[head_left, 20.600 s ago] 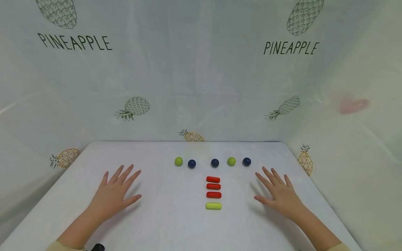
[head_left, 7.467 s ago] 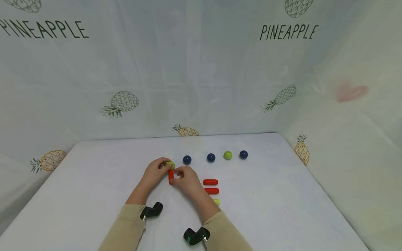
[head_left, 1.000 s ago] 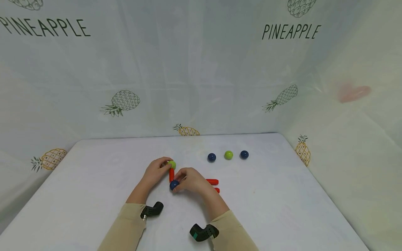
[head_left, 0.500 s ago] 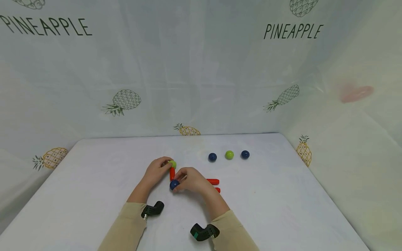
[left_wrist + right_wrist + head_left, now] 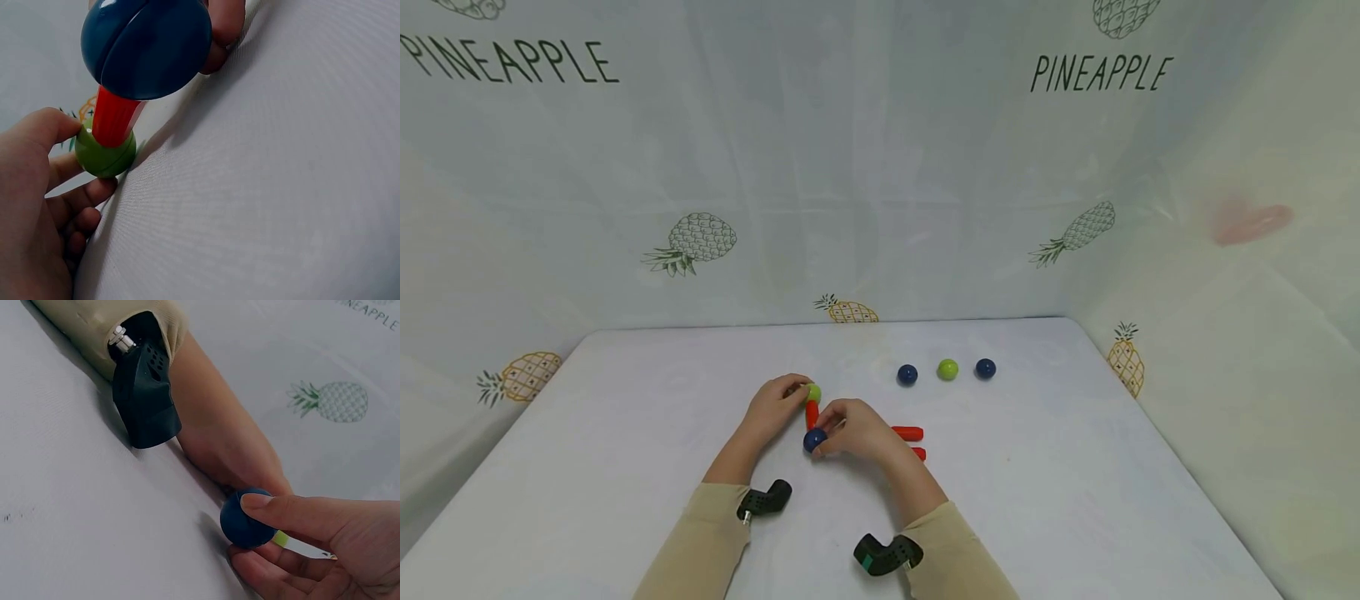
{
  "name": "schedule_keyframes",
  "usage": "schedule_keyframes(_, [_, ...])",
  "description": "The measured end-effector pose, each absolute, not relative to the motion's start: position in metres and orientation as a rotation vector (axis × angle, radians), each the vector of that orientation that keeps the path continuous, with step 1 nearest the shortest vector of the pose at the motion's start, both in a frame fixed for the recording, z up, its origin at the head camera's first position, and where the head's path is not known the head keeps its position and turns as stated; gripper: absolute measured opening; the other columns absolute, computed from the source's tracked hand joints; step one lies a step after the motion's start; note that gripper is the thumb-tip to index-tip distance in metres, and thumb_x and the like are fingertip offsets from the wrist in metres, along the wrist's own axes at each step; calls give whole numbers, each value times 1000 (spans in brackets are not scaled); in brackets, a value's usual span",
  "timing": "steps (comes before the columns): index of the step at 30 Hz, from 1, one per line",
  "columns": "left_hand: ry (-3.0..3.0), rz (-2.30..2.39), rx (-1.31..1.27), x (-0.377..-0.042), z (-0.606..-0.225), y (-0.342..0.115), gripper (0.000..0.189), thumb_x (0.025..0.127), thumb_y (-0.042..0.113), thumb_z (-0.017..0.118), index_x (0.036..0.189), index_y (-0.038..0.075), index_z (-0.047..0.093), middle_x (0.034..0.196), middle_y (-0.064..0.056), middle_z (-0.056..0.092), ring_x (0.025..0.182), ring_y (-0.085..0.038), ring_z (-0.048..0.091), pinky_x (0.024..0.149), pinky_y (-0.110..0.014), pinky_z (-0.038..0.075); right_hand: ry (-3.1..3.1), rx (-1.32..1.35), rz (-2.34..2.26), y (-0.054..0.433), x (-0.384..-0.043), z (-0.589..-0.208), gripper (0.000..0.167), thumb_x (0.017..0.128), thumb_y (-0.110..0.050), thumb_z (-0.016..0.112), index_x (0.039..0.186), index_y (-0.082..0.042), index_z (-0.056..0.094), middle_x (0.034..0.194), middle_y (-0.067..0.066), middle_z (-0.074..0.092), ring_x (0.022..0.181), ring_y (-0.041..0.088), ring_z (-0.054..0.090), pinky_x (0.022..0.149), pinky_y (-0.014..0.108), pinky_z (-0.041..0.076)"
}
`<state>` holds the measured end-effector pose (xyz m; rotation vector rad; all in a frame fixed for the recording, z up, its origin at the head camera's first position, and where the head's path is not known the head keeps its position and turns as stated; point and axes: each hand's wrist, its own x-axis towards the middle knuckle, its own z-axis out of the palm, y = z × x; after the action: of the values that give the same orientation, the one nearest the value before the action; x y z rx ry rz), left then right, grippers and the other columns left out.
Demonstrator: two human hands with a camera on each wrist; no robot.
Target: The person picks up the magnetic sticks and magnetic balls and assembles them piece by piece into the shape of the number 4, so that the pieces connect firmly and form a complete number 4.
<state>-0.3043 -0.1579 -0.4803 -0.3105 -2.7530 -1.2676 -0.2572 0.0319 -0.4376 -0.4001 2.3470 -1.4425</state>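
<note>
My left hand (image 5: 771,408) pinches a green ball (image 5: 103,153) between thumb and fingers. A short red stick (image 5: 115,119) runs from that ball to a dark blue ball (image 5: 813,441), its ends meeting both in the left wrist view. My right hand (image 5: 861,433) holds the blue ball at the near end, thumb on one side and fingertips on the other, as the right wrist view shows. In that view the blue ball hides the red stick.
At the back of the white table (image 5: 1075,492) sit two dark blue balls (image 5: 907,375) with a green ball (image 5: 948,369) between them. Two red sticks (image 5: 910,433) lie partly behind my right hand and forearm. A pineapple-print cloth (image 5: 880,167) hangs behind.
Earlier both hands were empty and spread. The left then gripped the green ball as the right held a red stick there; later the right brought a blue ball to its near end. Hardly anything moved lately.
</note>
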Motion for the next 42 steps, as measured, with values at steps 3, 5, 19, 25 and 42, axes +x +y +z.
schedule_keyframes(3, [-2752,-1273,-310,-305,-480,-158,28,98,26,58,115,8,68,98,-6,63,90,-24,54,84,-43,44,2352,-405,-1451,32,-258,-439,25,73,-4,85,88,-10,66,82,0,64,75,15,59,68,27,47])
schedule_keyframes(5, [-2751,-1282,-309,-305,-480,-158,28,98,26,59,116,8,68,98,-6,63,90,-24,54,83,-42,43,2359,-400,-1456,31,-259,-441,25,73,-5,85,88,-10,66,82,-1,64,75,15,59,69,27,47])
schedule_keyframes(19, [-2770,-1253,-312,-306,-479,-158,35,96,23,62,128,9,62,99,-6,61,88,-22,51,77,-38,42,2416,-306,-1565,29,-261,-448,30,73,-5,85,95,-8,66,85,-2,63,73,13,58,63,25,50])
schedule_keyframes(25, [-2778,-1259,-292,-306,-479,-157,36,96,24,61,129,10,61,97,-5,60,86,-21,50,74,-36,41,2458,-303,-1558,27,-262,-451,30,72,-6,86,95,-8,66,85,-2,63,73,13,57,64,26,49])
schedule_keyframes(42, [-2798,-1368,-284,-305,-476,-158,38,97,22,59,133,11,57,106,-10,61,95,-26,53,85,-43,45,2439,-218,-1586,27,-262,-450,30,74,-8,85,98,-9,66,87,0,62,69,16,60,63,26,51])
